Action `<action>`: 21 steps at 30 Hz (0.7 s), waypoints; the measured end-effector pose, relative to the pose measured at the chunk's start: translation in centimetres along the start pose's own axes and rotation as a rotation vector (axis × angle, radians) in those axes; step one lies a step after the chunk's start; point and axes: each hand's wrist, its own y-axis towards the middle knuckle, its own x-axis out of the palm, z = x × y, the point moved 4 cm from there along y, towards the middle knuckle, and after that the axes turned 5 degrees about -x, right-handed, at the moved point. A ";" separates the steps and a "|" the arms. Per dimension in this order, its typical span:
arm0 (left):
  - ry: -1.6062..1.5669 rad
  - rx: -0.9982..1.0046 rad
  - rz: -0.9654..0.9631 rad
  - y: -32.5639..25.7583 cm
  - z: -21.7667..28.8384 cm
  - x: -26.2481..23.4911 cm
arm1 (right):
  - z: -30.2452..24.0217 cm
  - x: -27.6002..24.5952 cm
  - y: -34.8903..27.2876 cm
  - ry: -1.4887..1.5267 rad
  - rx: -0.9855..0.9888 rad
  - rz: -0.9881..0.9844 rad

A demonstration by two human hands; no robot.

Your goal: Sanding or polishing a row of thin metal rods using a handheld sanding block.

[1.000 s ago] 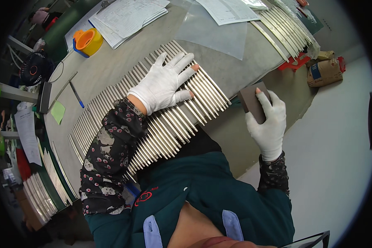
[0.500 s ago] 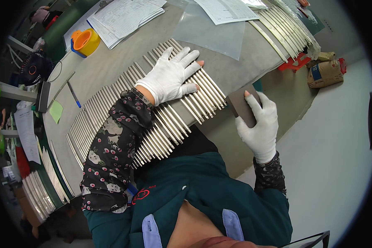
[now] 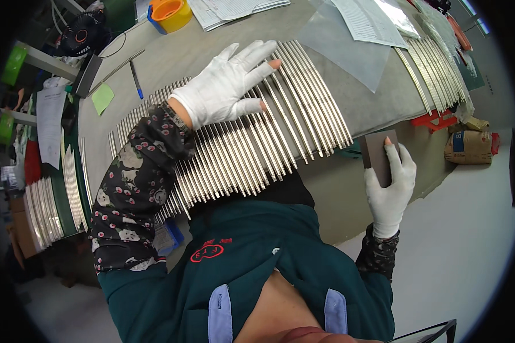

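Note:
A long row of thin silvery metal rods [image 3: 240, 154] lies side by side on the grey table, their near ends sticking out past the edge toward my body. My left hand [image 3: 226, 86], in a white glove with some bare fingertips, rests with fingers spread across the rods' upper part. Its palm hides several rods. Off the table to the right, my right hand [image 3: 390, 191], gloved likewise, grips a flat grey-brown sanding block [image 3: 377, 157] between thumb and fingers. That block is apart from the rods.
Behind the rods lie papers [image 3: 229, 11], a clear plastic sheet [image 3: 349, 51] and an orange-yellow tape roll [image 3: 170, 14]. A blue pen [image 3: 136, 79] and green note [image 3: 102, 99] are at left. More rods [image 3: 435, 74] lie far right; a sack [image 3: 469, 147] stands beyond the table.
My left hand has shifted left along the row, uncovering rods at the right end. The whole view has turned somewhat. My right hand still holds the sanding block off the table.

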 end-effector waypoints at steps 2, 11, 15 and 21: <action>-0.031 -0.068 -0.099 -3.1 -1.0 -0.6 | 0.3 0.5 -0.5 0.006 0.022 -0.010; 0.105 -0.072 -0.227 -6.0 -0.3 0.9 | -1.3 1.1 -0.4 0.044 -0.005 -0.014; 0.119 -0.051 -0.171 -3.9 0.2 1.6 | -2.7 1.0 -0.4 0.058 -0.048 -0.025; 0.114 -0.053 -0.084 -2.3 0.6 2.0 | -3.5 1.0 -1.0 0.082 -0.074 -0.057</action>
